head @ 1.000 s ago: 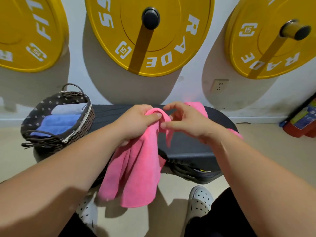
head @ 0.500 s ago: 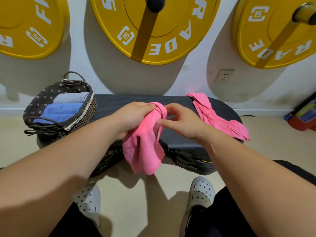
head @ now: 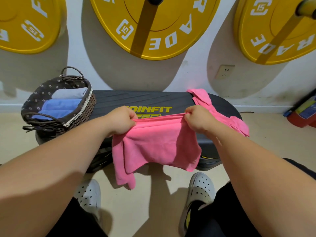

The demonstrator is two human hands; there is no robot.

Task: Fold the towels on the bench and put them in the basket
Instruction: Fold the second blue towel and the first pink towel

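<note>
Over the bench [head: 145,100], hands now stretch the previously bunched pink towel [head: 157,144].

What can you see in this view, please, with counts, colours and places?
bench: one, black with yellow lettering, against the wall
basket: one, dark brown wicker, on the bench's left end
folded towels: at least two, blue and pale grey, inside the basket
second towel: one, pink, crumpled on the bench's right end
held towel: one, pink, stretched before the bench
weight plates: three, yellow, on the wall
wall socket: one, off-white, on the wall
red object: one, floor, far right
shoes: two, white, on the floor
left hand: one, gripping the held towel's top edge
right hand: one, gripping the same edge
</note>
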